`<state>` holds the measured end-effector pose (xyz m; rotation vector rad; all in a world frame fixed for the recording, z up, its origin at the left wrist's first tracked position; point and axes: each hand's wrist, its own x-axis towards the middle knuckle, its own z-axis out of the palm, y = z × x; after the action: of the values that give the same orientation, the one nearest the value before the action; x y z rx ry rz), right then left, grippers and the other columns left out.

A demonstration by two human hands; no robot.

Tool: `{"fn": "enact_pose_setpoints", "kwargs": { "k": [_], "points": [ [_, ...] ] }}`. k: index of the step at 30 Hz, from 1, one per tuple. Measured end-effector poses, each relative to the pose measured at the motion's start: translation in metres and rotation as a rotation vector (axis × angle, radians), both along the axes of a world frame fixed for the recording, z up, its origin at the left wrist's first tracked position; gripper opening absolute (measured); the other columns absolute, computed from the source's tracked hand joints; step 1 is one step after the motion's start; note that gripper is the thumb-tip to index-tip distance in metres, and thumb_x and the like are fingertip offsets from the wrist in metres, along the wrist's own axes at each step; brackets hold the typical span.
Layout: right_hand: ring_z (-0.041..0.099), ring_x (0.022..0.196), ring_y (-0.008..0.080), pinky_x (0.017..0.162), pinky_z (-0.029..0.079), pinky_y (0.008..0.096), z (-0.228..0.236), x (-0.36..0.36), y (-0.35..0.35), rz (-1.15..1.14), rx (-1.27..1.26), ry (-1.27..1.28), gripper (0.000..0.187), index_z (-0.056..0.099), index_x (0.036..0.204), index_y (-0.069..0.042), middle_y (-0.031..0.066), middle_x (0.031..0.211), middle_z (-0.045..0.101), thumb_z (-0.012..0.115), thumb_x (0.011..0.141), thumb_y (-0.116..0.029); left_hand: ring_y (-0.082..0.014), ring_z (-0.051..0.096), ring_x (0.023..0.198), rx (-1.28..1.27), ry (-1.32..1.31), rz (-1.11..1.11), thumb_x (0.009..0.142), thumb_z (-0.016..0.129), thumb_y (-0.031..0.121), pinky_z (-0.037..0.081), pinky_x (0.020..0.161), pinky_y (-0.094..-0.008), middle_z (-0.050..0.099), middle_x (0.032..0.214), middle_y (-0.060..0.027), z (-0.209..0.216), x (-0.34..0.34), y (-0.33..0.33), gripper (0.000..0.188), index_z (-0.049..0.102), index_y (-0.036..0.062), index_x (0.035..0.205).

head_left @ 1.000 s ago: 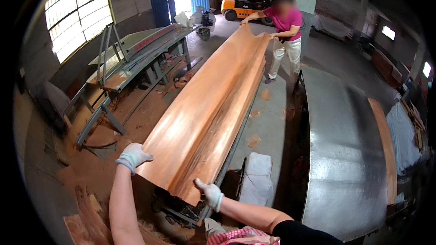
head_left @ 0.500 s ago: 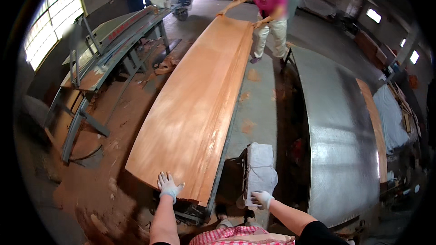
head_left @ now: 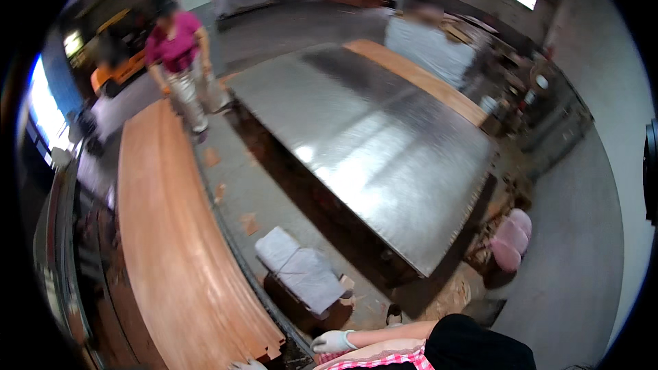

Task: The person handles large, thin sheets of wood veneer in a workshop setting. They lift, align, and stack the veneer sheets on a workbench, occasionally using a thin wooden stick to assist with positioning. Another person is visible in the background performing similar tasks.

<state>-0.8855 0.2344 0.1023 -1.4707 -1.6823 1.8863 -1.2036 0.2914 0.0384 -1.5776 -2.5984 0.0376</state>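
Observation:
A long stack of thin reddish-brown wood veneer sheets (head_left: 171,233) runs away from me on the left, its near corner ragged. Only a sliver of my left hand (head_left: 248,365), in a white glove, shows at the bottom edge. It lies open against the near end of the stack, mostly cut off by the frame. My right hand (head_left: 332,341), also gloved, hangs near my waist just right of that end, fingers loosely extended and holding nothing visible. At the far end a co-worker (head_left: 179,48) in a magenta top stands with one hand lowered toward the veneer.
A cloth-wrapped, corded seat or bundle (head_left: 301,270) stands right of the stack. Beyond it spreads a large metal-topped table (head_left: 370,151) with a wood strip (head_left: 418,82) along its far edge. A pink bundle (head_left: 510,240) sits at the right; an orange forklift (head_left: 123,72) stands back left.
My view has swung to the right, so the stack now sits at the left. My right hand has drawn in toward my waist. The co-worker now stands more upright.

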Motion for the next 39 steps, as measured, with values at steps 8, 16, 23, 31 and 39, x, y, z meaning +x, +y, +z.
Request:
{"fn": "enact_pose_setpoints", "kwargs": {
  "k": [8, 16, 23, 31, 39],
  "points": [
    [0.066, 0.09, 0.0369, 0.078, 0.052, 0.0479, 0.053, 0.161, -0.088, -0.019, 0.257, -0.495, 0.032, 0.066, 0.109, -0.008, 0.0167, 0.096, 0.069, 0.047, 0.088, -0.025, -0.0378, 0.051, 0.116, -0.418, -0.038, -0.783, 0.087, 0.055, 0.052, 0.04, 0.097, -0.0515, 0.056, 0.119, -0.0205, 0.014, 0.138, -0.038, 0.052, 0.054, 0.0086, 0.116],
    [0.061, 0.105, 0.037, 0.092, 0.047, 0.0464, 0.058, 0.346, -0.265, -0.416, -0.113, -0.528, 0.044, 0.06, 0.123, -0.009, 0.0197, 0.115, 0.064, 0.045, 0.09, -0.034, -0.0325, 0.057, 0.109, -0.769, -0.238, -0.965, 0.085, 0.059, 0.041, 0.045, 0.092, -0.0443, 0.063, 0.113, -0.0181, -0.006, 0.327, -0.021, 0.043, 0.062, 0.0056, 0.109],
    [0.066, 0.097, 0.0288, 0.086, 0.05, 0.0386, 0.036, 0.419, -0.426, -1.416, 0.0, -0.514, 0.037, 0.065, 0.115, -0.007, 0.0154, 0.103, 0.069, 0.052, 0.09, -0.031, -0.0238, 0.064, 0.088, -0.948, -0.568, -0.991, 0.08, 0.06, 0.025, 0.05, 0.077, -0.036, 0.07, 0.097, -0.0145, -0.046, 0.514, -0.035, 0.031, 0.069, -0.0006, 0.096],
    [0.064, 0.098, 0.0167, 0.085, 0.051, 0.0297, -0.014, 0.443, -0.457, -1.717, -0.133, 0.167, 0.036, 0.06, 0.12, 0.0, 0.01, 0.107, 0.068, 0.053, 0.097, -0.026, -0.0181, 0.052, 0.071, -1.009, -0.953, -0.582, 0.085, 0.064, 0.017, 0.04, 0.061, -0.0338, 0.057, 0.081, -0.0042, -0.067, 0.691, -0.042, 0.016, 0.062, 0.0086, 0.099],
    [0.061, 0.086, 0.0129, 0.07, 0.051, 0.0283, -0.036, 0.644, -0.467, -1.69, -0.241, 0.144, 0.035, 0.063, 0.118, -0.003, 0.0037, 0.096, 0.068, 0.055, 0.095, -0.028, -0.0203, 0.058, 0.085, -1.07, -0.802, -0.599, 0.084, 0.065, 0.021, 0.047, 0.074, -0.0345, 0.065, 0.096, -0.0081, -0.08, 0.82, -0.056, 0.03, 0.064, 0.0051, 0.11]
  ]
}}
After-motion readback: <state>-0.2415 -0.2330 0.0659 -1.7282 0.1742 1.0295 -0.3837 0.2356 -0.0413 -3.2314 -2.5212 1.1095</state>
